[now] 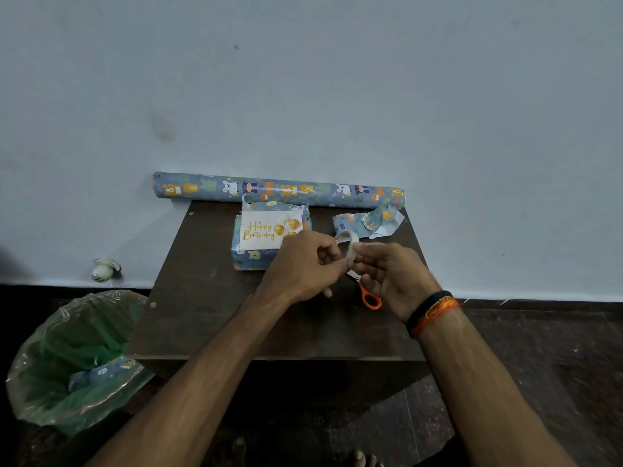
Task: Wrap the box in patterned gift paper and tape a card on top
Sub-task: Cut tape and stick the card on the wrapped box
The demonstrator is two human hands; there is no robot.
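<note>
Floor-side bin (50,375) holds paper scraps (101,374) — both hands' fingers (332,261) pinch the tape roll (349,246).

bare table (215,318) front and left, wrapped box (256,257), scissors (369,296), paper scraps (371,222), gift-paper roll (279,192) crowding the far side

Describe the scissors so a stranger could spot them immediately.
Start at the dark table against the wall. Near its right side, under the right hand, lie the scissors. Their bright orange handle loop sets them apart from the blue patterned paper scraps behind.

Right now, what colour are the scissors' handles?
Orange. The scissors lie on the table, best seen in the head view.
</note>
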